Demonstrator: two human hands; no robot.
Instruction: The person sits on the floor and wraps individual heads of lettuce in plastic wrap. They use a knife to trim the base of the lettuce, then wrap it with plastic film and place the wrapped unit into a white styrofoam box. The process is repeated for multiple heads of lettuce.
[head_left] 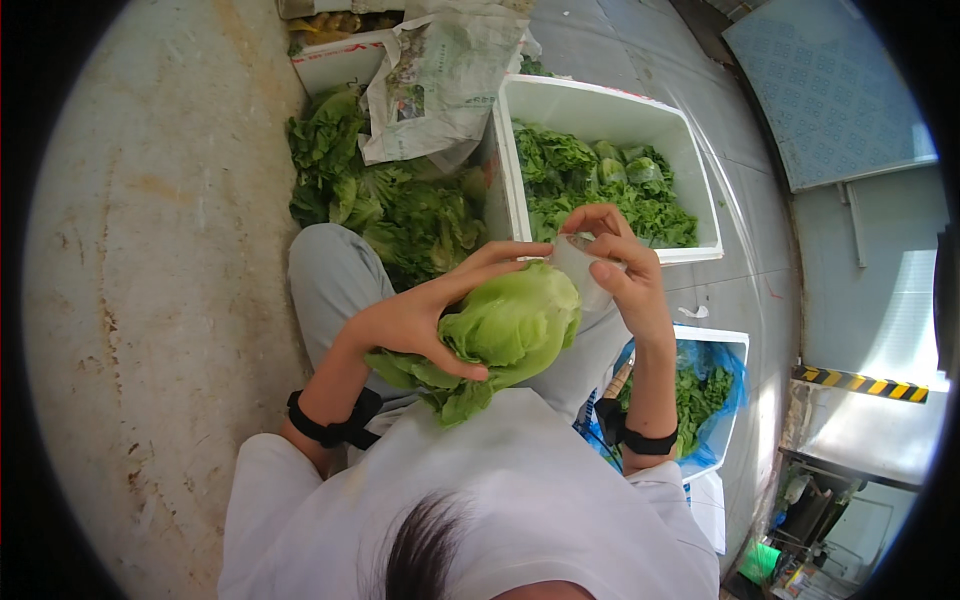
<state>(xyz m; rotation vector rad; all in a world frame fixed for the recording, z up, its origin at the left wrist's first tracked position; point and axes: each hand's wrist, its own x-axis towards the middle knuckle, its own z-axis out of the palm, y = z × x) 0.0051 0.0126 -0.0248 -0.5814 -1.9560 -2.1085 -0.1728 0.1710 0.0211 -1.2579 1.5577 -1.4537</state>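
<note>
A head of green lettuce (515,325) lies in my left hand (425,310), whose fingers and thumb wrap round it above my lap. Its pale cut end points toward the right, and looser leaves hang down by my shirt. My right hand (625,265) pinches a pale, translucent, roll-like thing (578,268) between its thumb and fingers. This thing sits right beside the lettuce's cut end, close to my left fingertips; its exact kind is hard to make out.
Loose leafy lettuce (400,215) is piled beyond my left knee, partly under a printed paper sheet (440,75). A white foam box (610,95) of greens stands ahead on the right. Another foam box (740,360), lined with blue plastic, is by my right forearm. A stained wall (170,300) rises on the left.
</note>
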